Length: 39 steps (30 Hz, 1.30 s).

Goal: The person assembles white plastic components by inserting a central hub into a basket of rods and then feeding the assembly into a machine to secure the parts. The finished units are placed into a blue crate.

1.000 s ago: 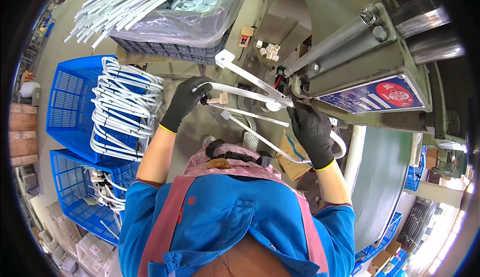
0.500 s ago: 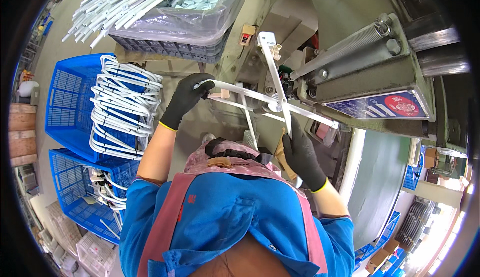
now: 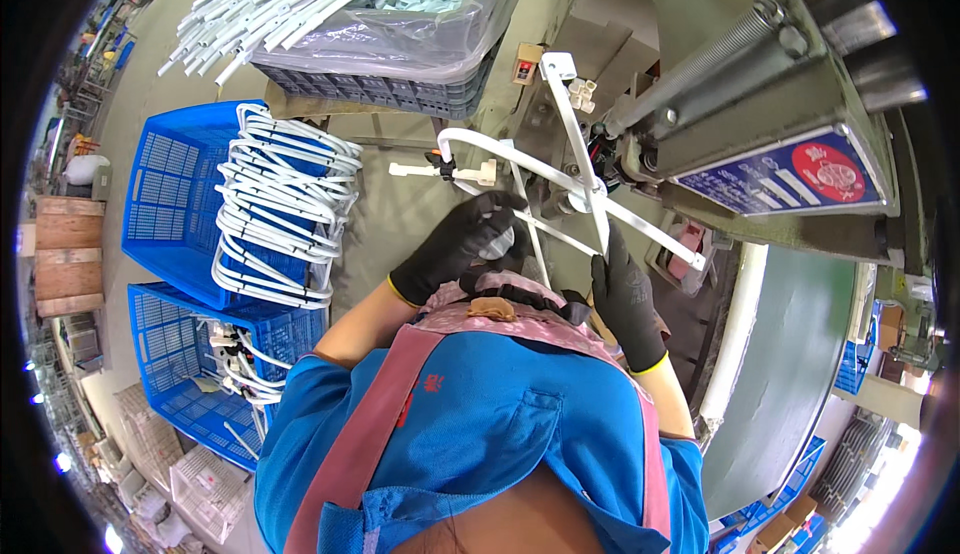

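Note:
A white tubular frame (image 3: 520, 167) stands ahead of me, with a curved tube crossed by a straight white bar (image 3: 567, 114) at a joint. Black gloves with yellow cuffs cover both hands. My right hand (image 3: 625, 299) is closed around the bar's near end. My left hand (image 3: 460, 246) is bent inward in front of my waist, beside the frame's lower tubes. Its fingers are curled, and a pale round shape shows between thumb and fingers; what it is I cannot make out. At the curved tube's left end sits a cream plastic fitting (image 3: 470, 171) with a black part.
Blue crates (image 3: 165, 209) on the left hold bent white tubes (image 3: 285, 209). A bag-lined grey crate (image 3: 400, 89) at the far left carries long white tubes (image 3: 270, 14) and pale round pieces. A machine with a spring (image 3: 705, 54) stands right, above a green surface (image 3: 785, 324).
My left hand has let go of the curved tube and come back toward my waist, uncovering the tube's bend and the cream fitting. My right hand keeps hold of the bar. The view has shifted slightly.

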Available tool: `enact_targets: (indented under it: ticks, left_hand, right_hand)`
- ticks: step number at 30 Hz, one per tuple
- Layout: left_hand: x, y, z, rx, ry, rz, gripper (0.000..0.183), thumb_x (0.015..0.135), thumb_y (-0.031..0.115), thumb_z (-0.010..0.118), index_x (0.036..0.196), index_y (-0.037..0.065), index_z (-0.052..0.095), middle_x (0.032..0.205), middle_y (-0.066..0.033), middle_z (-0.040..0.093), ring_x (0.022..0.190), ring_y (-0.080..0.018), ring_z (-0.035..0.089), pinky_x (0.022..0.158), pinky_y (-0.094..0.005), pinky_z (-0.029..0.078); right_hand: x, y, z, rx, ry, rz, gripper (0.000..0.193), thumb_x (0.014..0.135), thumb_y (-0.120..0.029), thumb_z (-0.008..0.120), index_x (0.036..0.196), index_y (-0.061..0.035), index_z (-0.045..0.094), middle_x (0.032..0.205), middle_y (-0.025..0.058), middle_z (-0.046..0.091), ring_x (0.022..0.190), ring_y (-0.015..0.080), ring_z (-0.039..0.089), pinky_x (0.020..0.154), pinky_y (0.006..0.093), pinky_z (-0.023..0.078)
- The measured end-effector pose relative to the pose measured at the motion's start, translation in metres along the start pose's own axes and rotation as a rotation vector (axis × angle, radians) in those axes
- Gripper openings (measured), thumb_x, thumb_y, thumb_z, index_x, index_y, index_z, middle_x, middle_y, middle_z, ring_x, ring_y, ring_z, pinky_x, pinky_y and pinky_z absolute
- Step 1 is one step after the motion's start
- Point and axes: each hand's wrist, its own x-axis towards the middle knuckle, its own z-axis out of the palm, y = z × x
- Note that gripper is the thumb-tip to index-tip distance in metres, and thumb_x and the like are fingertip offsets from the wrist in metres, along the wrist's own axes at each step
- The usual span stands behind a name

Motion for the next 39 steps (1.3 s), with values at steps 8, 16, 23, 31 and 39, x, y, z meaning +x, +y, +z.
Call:
enact_targets:
  ticks: [8, 16, 23, 31, 39]
  left_hand:
    - [-0.035, -0.012, 0.016, 0.892, -0.367, 0.150, 0.050, 0.089, 0.024, 0.059, 0.132, 0.003, 0.044, 0.115, -0.0166, 0.060, 0.099, -0.0316, 0.062, 0.085, -0.0380, 0.048]
    - [-0.038, 0.022, 0.037, 1.196, -0.530, -0.052, 0.044, 0.091, 0.028, 0.053, 0.134, 0.018, 0.048, 0.111, -0.0204, 0.061, 0.085, -0.0348, 0.065, 0.074, -0.0404, 0.051]
    - [-0.001, 0.028, 0.036, 1.255, -0.386, -0.051, 0.045, 0.078, 0.028, 0.071, 0.116, 0.007, 0.060, 0.104, -0.0170, 0.066, 0.093, -0.0316, 0.065, 0.082, -0.0369, 0.049]
    - [0.081, 0.034, 0.055, 1.210, -0.076, 0.427, 0.051, 0.078, 0.028, 0.071, 0.120, 0.004, 0.057, 0.112, -0.0158, 0.062, 0.103, -0.0334, 0.060, 0.089, -0.0409, 0.047]
    - [0.109, 0.016, 0.024, 1.440, -0.289, 0.590, 0.059, 0.077, 0.041, 0.073, 0.125, 0.012, 0.056, 0.118, -0.0104, 0.062, 0.108, -0.0309, 0.058, 0.095, -0.0409, 0.045]
  right_hand:
    - [0.003, 0.016, 0.003, -0.039, 0.106, -0.124, 0.051, 0.089, -0.020, 0.054, 0.136, -0.0037, 0.039, 0.093, 0.0234, 0.063, 0.075, 0.0406, 0.062, 0.059, 0.0486, 0.050]
    - [0.005, 0.026, 0.002, -0.124, 0.078, -0.150, 0.055, 0.090, -0.022, 0.055, 0.138, -0.0044, 0.035, 0.088, 0.0185, 0.065, 0.063, 0.0335, 0.064, 0.052, 0.0430, 0.050]
    - [0.008, 0.030, -0.001, -0.161, 0.094, -0.199, 0.055, 0.087, -0.020, 0.058, 0.136, -0.0054, 0.037, 0.086, 0.0170, 0.064, 0.061, 0.0312, 0.063, 0.051, 0.0418, 0.049]
    - [0.009, 0.027, -0.008, -0.142, 0.058, -0.163, 0.057, 0.088, -0.022, 0.057, 0.139, -0.0105, 0.035, 0.091, 0.0163, 0.065, 0.065, 0.0314, 0.064, 0.052, 0.0419, 0.049]
    - [0.010, 0.025, -0.010, -0.142, 0.059, -0.111, 0.052, 0.090, -0.025, 0.055, 0.139, -0.0159, 0.038, 0.087, 0.0133, 0.066, 0.066, 0.0308, 0.064, 0.054, 0.0422, 0.049]
